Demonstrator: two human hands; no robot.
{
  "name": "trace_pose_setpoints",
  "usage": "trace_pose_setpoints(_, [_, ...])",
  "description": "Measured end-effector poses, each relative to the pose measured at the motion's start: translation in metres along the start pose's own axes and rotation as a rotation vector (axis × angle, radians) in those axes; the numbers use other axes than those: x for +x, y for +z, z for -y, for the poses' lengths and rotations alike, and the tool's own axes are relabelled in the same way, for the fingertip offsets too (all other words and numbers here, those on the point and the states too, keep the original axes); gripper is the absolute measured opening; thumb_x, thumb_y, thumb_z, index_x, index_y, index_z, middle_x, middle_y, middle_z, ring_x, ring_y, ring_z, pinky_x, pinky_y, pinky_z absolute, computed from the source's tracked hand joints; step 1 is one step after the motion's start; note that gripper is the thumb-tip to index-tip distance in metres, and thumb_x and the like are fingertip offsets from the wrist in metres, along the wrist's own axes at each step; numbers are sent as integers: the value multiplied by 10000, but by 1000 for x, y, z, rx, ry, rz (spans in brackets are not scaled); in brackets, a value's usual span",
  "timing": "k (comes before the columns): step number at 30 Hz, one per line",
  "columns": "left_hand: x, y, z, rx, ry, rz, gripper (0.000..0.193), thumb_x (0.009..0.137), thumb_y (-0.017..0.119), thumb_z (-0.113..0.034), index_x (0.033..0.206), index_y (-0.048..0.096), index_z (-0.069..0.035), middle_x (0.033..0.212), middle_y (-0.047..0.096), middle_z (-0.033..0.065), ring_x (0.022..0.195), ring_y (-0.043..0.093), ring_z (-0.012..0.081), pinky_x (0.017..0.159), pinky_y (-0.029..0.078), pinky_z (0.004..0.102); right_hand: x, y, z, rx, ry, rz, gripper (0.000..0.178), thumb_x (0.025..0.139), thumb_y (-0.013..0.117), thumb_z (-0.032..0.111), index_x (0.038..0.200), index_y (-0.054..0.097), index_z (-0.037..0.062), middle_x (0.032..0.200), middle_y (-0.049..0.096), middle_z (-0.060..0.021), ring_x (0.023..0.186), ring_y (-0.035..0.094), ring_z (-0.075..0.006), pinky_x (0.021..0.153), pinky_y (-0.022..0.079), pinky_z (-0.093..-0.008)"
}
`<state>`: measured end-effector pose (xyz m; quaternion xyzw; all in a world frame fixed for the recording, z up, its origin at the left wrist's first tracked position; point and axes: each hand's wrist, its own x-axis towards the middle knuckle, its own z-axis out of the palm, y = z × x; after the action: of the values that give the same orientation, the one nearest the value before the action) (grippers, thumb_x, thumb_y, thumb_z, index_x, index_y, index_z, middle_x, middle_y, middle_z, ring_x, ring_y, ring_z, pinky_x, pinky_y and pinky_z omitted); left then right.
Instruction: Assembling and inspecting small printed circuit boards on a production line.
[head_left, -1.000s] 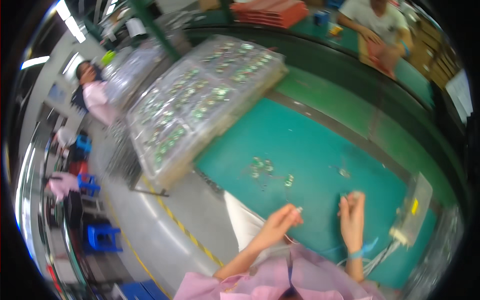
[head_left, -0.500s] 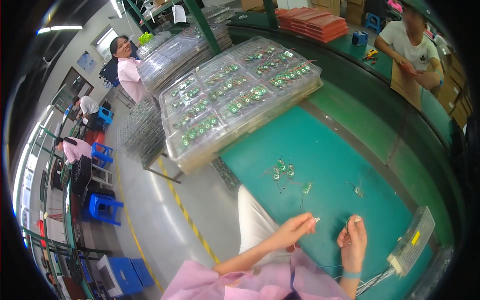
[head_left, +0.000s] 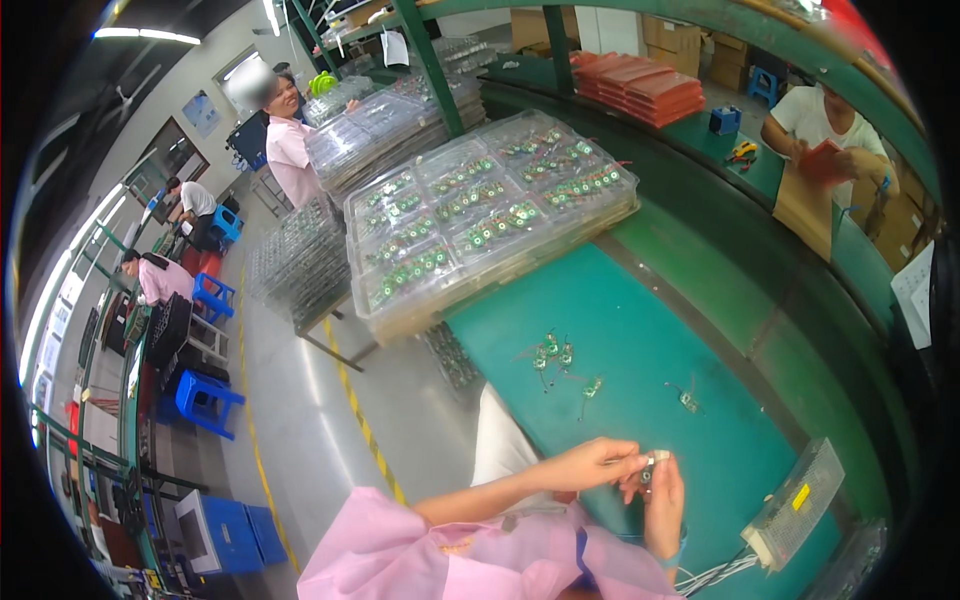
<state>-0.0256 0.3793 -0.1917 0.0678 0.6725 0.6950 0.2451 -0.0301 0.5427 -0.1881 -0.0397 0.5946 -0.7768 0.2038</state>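
Low over the green tabletop [head_left: 620, 320], my two hands meet. My right hand [head_left: 664, 500] is closed around a small circuit board [head_left: 647, 474], which shows between its thumb and fingers. The fingertips of my left hand [head_left: 605, 463] pinch a small white connector [head_left: 652, 459] against that board; the fingers partly cover the contact. Several small green circuit boards [head_left: 553, 352] with thin wires lie in a cluster farther off. One single circuit board [head_left: 592, 386] sits closer to my hands, and another board [head_left: 687, 399] lies to the right.
Stacked clear plastic trays [head_left: 490, 215] full of boards stand beyond. A grey metal box [head_left: 795, 505] with white cables sits at right. A green conveyor [head_left: 700, 270] runs behind the table. Red sheets [head_left: 640, 88] are piled far off. Another person works across the conveyor; others are at left.
My hands were apart and have come together, the left moving right and the right moving left. The view has shifted slightly. The person across now holds a red sheet.
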Motion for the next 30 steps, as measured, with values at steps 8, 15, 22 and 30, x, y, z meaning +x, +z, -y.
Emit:
trace_pose_setpoints(8, [-9,0,-17,-6,152,139,335,1008,351,-278,1048,571,-29,1005,586,45,884,507,129,822,410,263,-4,-20,1,41,-44,42,161,953,453,208,899,498,63,647,512,-20,542,463,-90,498,362,-197])
trace_pose_setpoints(15, [-170,-47,95,176,-532,-542,309,980,420,-299,1070,597,-63,1009,605,21,889,551,123,835,420,251,2,-26,10,189,78,-204,137,927,464,185,847,491,76,628,481,-8,527,459,-93,484,344,-195])
trace_pose_setpoints(22, [-216,6,318,141,-1092,-1432,638,872,469,-547,1337,365,-122,1307,426,126,1154,467,303,936,425,457,3,-23,9,328,173,-164,128,913,478,179,826,477,84,634,443,3,515,443,-89,466,336,-199])
trace_pose_setpoints(30, [-358,-1,450,-1370,155,-1306,652,865,501,-523,1352,351,-117,1307,440,145,1127,508,310,928,455,487,6,-24,4,365,204,-162,118,909,496,175,831,487,86,677,468,0,538,472,-89,482,343,-201])
